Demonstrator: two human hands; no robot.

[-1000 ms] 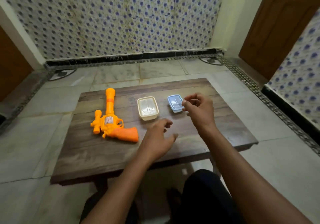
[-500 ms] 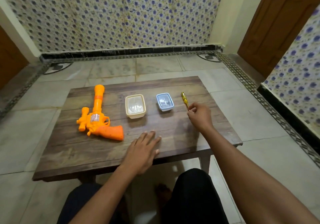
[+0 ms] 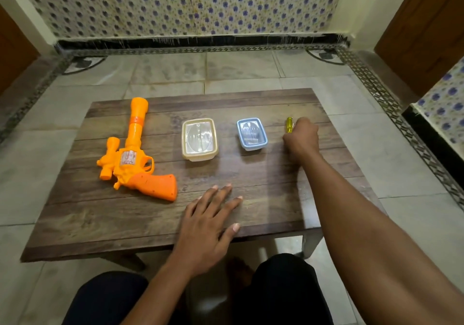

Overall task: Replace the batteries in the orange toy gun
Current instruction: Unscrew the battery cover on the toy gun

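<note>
Now the right hand [image 3: 301, 137] has closed round the yellow plastic-handled screwdriver [image 3: 289, 124], the left hand [image 3: 208, 227] lying flat with fingers straight, so unscrewing the orange plastic toy gun [image 3: 133, 155] seems next.

Black trousers [image 3: 281, 297] on both knees, both forearms [image 3: 351, 211] bare, fingernails short on the left hand [image 3: 206, 229].
</note>
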